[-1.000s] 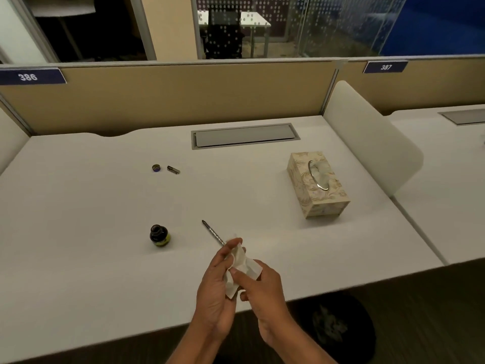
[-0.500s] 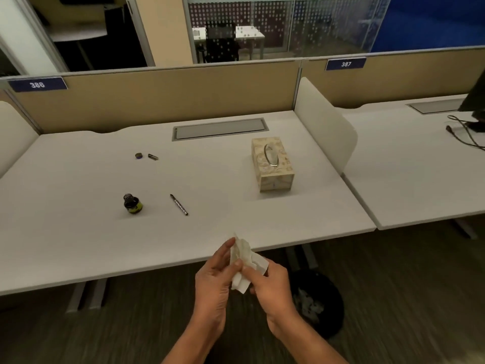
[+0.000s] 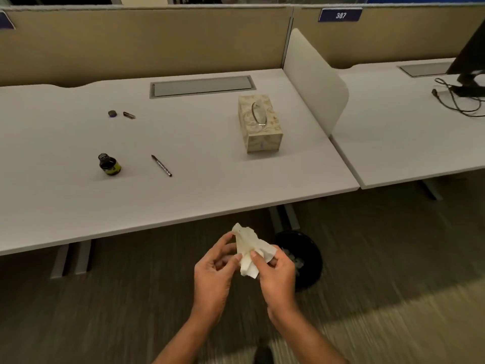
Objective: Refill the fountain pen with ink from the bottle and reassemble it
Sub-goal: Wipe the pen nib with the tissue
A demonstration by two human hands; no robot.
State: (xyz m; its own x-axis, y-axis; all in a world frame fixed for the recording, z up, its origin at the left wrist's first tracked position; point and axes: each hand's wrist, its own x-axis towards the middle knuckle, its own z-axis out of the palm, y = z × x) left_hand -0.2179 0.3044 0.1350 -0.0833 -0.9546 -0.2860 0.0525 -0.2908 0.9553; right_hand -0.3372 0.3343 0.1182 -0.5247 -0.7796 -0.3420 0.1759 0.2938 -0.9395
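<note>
Fountain pen [image 3: 161, 165]: lies flat on the white desk [image 3: 210, 190], just right of the ink bottle [image 3: 109, 164] and apart from it; neither hand touches it.
Long axis: a diagonal across the desktop, from far-left to near-right.
Pointing: the darker, slimmer end aims far-left toward the partition. The brighter metallic end aims near-right toward the desk's front edge (which end carries the nib is too small to tell).
Ink bottle: upright and uncapped.
Loose parts: a small round cap [image 3: 112, 114] and a short metal piece [image 3: 129, 115] sit side by side near the back of the desk, well apart from the pen.
Left hand [image 3: 212, 269]: thumb and fingertips pinch the upper part of a crumpled white tissue [image 3: 246, 249], in front of the desk's edge and above the floor.
Right hand [image 3: 275, 271]: thumb and forefinger pinch the lower part of the same tissue.
Bin [image 3: 304, 258]: black, on the floor under the desk, just beyond the right hand.
Tissue box [image 3: 259, 123]: on the desk, well right of the pen.
Step in hand: probably clean-up between filling and reassembly, with the tissue headed for the bin; the pen looks not yet put together.
Next move: calls for dropping the tissue into the bin and reaching back to the desk. The pen then has to be lifted by its middle, the short metal piece fitted in line with its axis, and the bottle capped.
</note>
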